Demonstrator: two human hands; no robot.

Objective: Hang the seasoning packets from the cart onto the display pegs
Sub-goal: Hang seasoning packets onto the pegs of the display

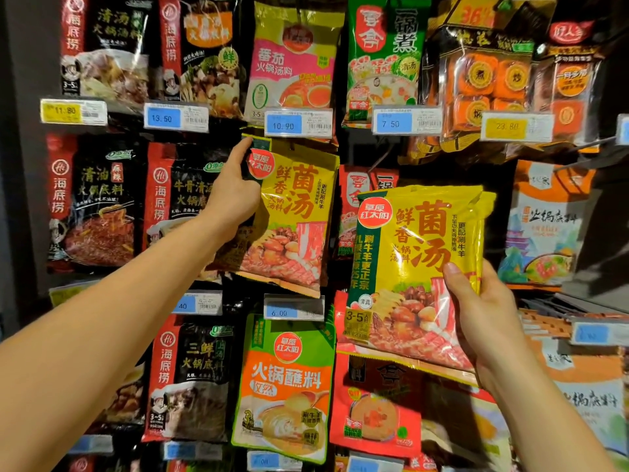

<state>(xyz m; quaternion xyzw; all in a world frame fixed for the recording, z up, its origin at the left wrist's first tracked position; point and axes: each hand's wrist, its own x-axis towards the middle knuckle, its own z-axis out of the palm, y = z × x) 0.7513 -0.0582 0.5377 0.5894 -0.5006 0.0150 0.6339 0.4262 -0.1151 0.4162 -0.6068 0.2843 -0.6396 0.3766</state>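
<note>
Left hand (235,194) grips yellow packet (296,216) at top-left corner.

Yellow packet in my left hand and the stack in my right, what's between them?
A hanging red packet, partly hidden behind the stack, as the head view shows.

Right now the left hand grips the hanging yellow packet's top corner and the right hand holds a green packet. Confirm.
Wrong colour: the right hand holds a yellow packet, not green. The left hand grips the hanging packet as stated. Head view shows it.
</note>
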